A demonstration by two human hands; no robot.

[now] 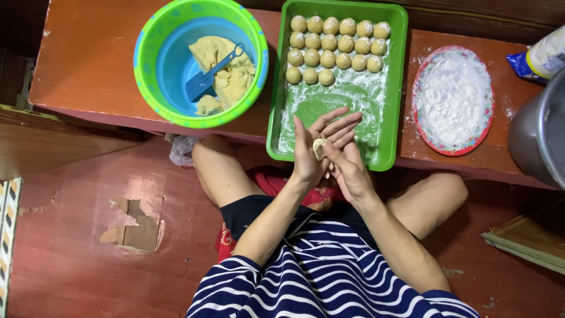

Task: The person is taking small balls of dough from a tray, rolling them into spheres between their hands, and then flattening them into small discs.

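Glossy green plastic tray (pixel 393 88), floury; matt soft dough piece (pixel 318 147); worn wooden bench (pixel 88 59).

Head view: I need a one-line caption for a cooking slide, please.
Left hand and right hand roll a dough piece above a floured green tray of dough balls.
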